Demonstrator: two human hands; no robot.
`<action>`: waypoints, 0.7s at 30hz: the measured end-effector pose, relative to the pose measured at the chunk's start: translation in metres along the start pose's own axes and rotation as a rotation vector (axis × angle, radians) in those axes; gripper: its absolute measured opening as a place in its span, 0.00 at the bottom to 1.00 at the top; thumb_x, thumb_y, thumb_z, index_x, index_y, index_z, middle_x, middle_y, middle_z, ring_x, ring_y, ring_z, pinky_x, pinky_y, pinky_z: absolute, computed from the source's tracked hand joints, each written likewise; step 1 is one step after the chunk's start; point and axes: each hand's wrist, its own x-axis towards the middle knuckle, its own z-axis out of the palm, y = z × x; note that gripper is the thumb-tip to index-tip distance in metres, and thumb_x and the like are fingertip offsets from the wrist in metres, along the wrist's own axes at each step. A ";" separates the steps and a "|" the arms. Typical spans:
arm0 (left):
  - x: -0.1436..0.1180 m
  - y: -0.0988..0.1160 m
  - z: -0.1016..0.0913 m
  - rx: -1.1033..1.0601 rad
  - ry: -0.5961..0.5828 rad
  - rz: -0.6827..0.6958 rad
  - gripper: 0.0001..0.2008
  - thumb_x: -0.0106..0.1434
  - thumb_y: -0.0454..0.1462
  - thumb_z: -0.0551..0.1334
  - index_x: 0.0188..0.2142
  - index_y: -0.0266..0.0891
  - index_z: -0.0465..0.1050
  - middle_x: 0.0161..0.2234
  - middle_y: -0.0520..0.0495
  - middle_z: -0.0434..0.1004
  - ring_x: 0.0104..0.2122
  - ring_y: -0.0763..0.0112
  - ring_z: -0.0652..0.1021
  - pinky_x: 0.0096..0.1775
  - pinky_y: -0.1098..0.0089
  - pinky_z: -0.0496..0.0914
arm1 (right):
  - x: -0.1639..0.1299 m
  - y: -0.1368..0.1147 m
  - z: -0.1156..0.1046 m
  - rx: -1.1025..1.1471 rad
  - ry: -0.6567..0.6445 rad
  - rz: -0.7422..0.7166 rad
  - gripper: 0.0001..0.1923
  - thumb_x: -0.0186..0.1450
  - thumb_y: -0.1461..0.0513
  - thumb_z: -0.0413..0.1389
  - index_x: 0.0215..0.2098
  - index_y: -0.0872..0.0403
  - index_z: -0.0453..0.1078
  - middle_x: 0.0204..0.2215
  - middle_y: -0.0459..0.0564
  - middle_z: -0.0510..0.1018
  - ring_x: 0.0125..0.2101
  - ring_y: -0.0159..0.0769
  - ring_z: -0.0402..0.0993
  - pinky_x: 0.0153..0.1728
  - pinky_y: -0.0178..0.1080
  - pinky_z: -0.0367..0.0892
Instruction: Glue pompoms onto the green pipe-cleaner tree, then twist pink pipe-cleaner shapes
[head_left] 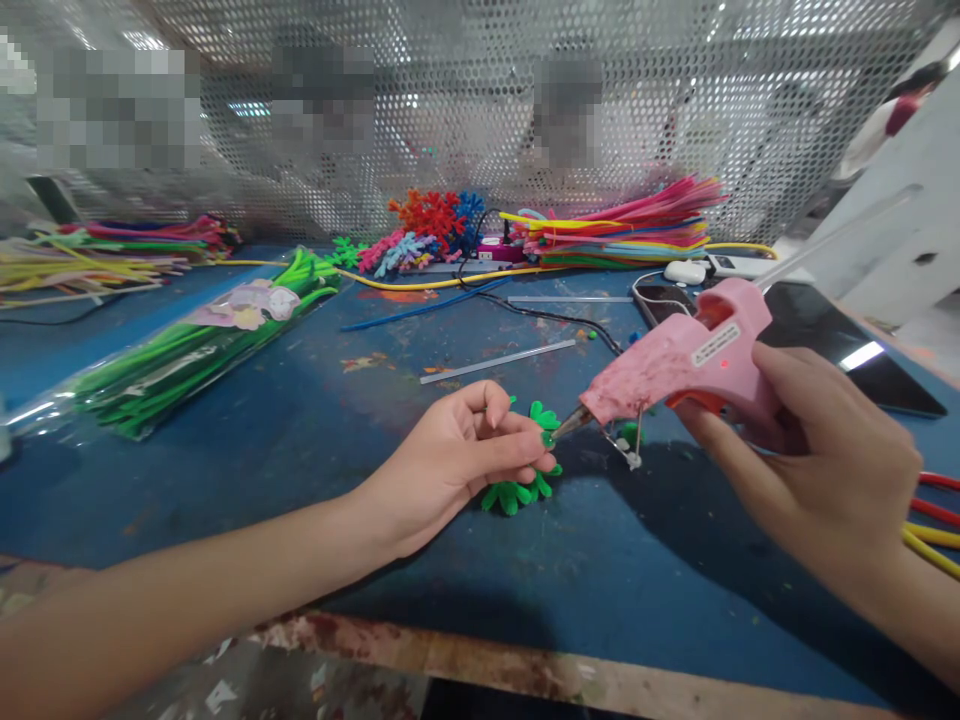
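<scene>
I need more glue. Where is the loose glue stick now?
In the head view, the glue stick lies on the table, centre, beyond the left hand.

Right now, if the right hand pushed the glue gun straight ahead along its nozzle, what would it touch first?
Probably the small green pipe-cleaner piece pinched by the left hand. The pink glue gun in the right hand has its nozzle almost on it; the exact gap is unclear.

Worn blue table, paint scuffed, front edge chipped and rusty below the hands. Perforated metal screen beyond the hands, bright light through its holes. White panel behind the right hand.
</scene>
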 end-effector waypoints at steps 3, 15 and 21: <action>0.000 0.000 0.000 -0.002 -0.010 0.001 0.18 0.54 0.28 0.67 0.25 0.38 0.54 0.23 0.55 0.76 0.25 0.79 0.78 0.27 0.84 0.71 | -0.001 0.001 -0.001 -0.008 0.020 -0.021 0.16 0.58 0.56 0.58 0.42 0.56 0.66 0.34 0.56 0.76 0.33 0.43 0.74 0.21 0.39 0.57; 0.000 0.000 0.000 0.012 -0.008 0.003 0.19 0.54 0.27 0.66 0.25 0.38 0.52 0.23 0.56 0.75 0.25 0.80 0.77 0.27 0.84 0.71 | 0.000 0.004 0.001 -0.082 0.097 -0.105 0.17 0.62 0.54 0.55 0.38 0.61 0.68 0.24 0.52 0.71 0.30 0.39 0.72 0.19 0.37 0.52; -0.001 0.000 0.000 0.010 -0.006 0.003 0.19 0.54 0.27 0.66 0.25 0.38 0.52 0.23 0.56 0.74 0.25 0.81 0.77 0.27 0.84 0.71 | -0.001 0.005 0.000 -0.092 0.092 -0.109 0.17 0.62 0.54 0.55 0.38 0.62 0.69 0.30 0.56 0.75 0.32 0.39 0.74 0.19 0.38 0.52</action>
